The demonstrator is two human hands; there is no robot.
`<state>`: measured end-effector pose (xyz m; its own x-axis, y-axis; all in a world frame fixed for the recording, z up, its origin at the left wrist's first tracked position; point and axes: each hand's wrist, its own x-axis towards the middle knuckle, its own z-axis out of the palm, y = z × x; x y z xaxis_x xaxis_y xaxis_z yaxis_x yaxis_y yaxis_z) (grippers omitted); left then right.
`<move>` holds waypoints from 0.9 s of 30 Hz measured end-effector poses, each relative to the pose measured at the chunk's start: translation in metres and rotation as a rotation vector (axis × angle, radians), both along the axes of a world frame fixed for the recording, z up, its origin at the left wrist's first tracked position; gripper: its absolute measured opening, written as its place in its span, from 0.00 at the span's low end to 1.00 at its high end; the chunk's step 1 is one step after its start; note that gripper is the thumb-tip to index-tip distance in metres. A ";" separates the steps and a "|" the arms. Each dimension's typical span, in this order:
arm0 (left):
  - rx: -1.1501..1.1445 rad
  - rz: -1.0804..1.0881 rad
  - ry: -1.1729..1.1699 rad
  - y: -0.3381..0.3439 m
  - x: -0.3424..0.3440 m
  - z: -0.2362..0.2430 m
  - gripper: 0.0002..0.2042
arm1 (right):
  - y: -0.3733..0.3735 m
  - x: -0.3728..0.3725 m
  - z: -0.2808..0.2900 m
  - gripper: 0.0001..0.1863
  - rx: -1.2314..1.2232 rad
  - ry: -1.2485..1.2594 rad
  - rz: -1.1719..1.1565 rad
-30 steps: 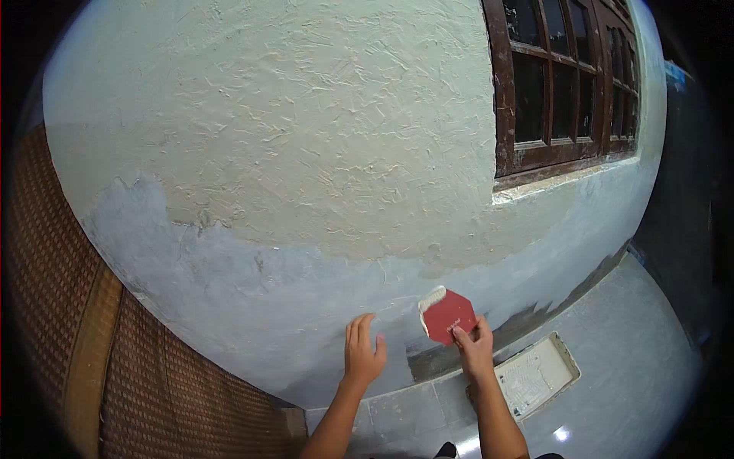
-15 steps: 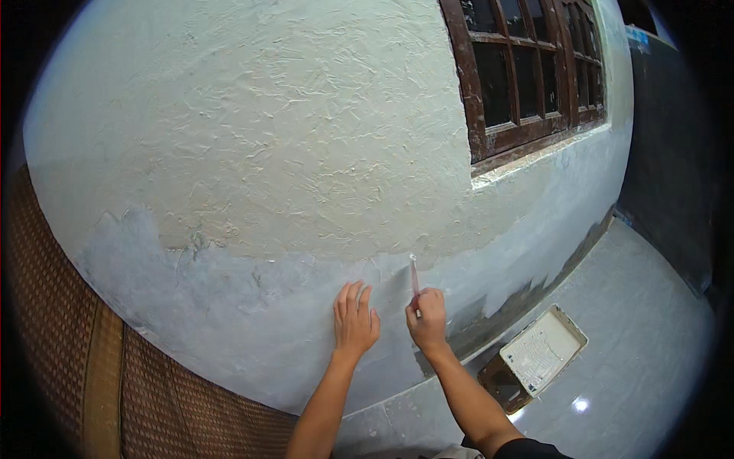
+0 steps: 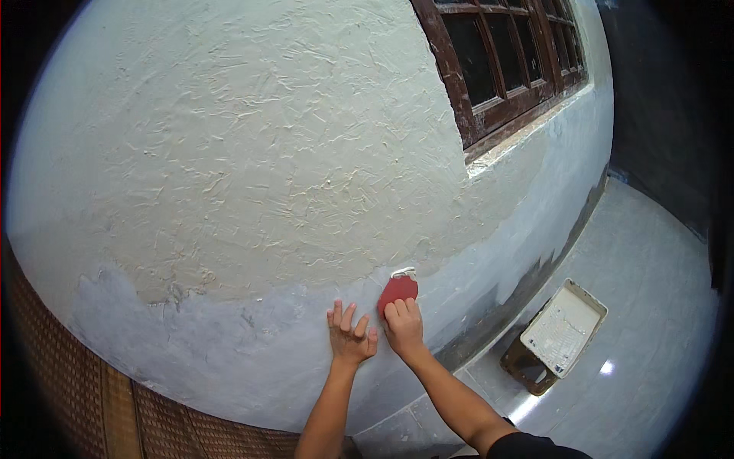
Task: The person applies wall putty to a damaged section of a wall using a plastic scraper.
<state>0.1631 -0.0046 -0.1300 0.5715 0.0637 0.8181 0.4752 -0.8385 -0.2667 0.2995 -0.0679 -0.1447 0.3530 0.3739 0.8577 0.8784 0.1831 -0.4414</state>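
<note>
In my right hand (image 3: 404,327) is a flat red scraper (image 3: 397,294), gripped by its lower end. Its upper edge carries a smear of white paste (image 3: 403,272) and sits at the border between the cream textured coating (image 3: 290,153) and the smooth grey band (image 3: 222,336) of the wall. My left hand (image 3: 352,335) is just left of it, in front of the grey band, empty with its fingers spread and slightly bent. Whether its fingertips touch the wall I cannot tell.
A paint tray (image 3: 564,329) with whitish residue rests on a brown stand (image 3: 527,367) over the grey floor (image 3: 634,306) at right. Above is a brown wooden window (image 3: 505,107). Brown woven material (image 3: 61,359) runs along the lower left, and a dark panel (image 3: 665,122) stands far right.
The scraper has turned from edge-on to showing its red face, and white paste now spreads along its upper edge. The left hand's fingers have spread. The whole view has shifted slightly.
</note>
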 end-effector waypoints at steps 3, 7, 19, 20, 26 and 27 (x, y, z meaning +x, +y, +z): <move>0.060 -0.008 0.004 0.009 -0.001 -0.009 0.19 | 0.011 -0.003 -0.002 0.08 -0.032 0.000 -0.011; 0.112 0.007 0.021 0.016 -0.004 -0.015 0.17 | 0.010 -0.006 0.003 0.07 -0.072 0.007 0.015; 0.128 0.093 -0.004 0.009 -0.004 -0.013 0.16 | -0.003 0.004 -0.020 0.08 -0.084 -0.053 0.221; 0.127 0.132 0.009 0.006 -0.006 -0.012 0.17 | -0.010 0.006 -0.023 0.09 -0.077 -0.051 0.263; 0.071 0.207 -0.007 -0.002 0.004 -0.005 0.24 | -0.055 0.033 -0.011 0.11 -0.051 0.048 0.420; 0.052 0.203 -0.006 -0.004 0.005 -0.003 0.25 | -0.063 0.037 -0.006 0.11 -0.054 0.039 0.432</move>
